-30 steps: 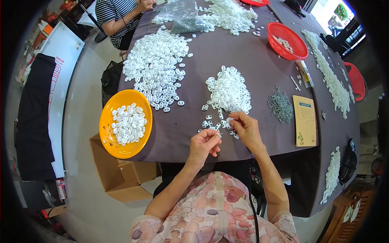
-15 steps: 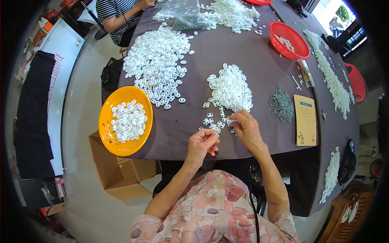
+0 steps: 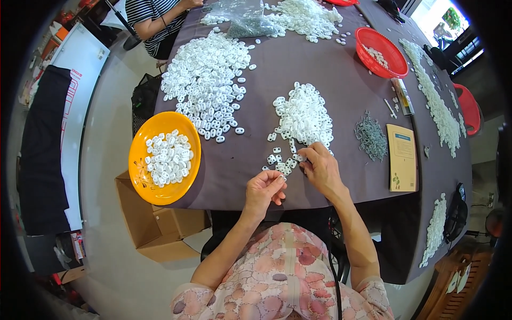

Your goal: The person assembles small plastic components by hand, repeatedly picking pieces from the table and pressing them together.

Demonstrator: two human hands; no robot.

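My left hand (image 3: 265,188) is closed in a pinch near the table's front edge, with a small white plastic piece at the thumb and fingertip. Beside it my right hand (image 3: 324,172) reaches down with curled fingers, its thumb and forefinger closed on another small white piece among the loose ones. These scattered two-holed pieces (image 3: 277,158) lie just beyond my left fingertips. A heap of similar white pieces (image 3: 304,114) rises behind both hands. To the left an orange oval plate (image 3: 140,184) holds more white pieces (image 3: 169,159).
Small grey parts (image 3: 371,137) lie right of the heap, beside a tan booklet (image 3: 402,165). A red basket (image 3: 394,64) stands farther back. A large pile of white oval pieces (image 3: 205,74) covers the left side. Another person's arm (image 3: 160,25) shows at far left. A cardboard box (image 3: 141,229) sits below.
My right hand has shifted slightly left and turned lower over the loose pieces, its fingertips drawing closer together. My left hand keeps its pinch almost in place.
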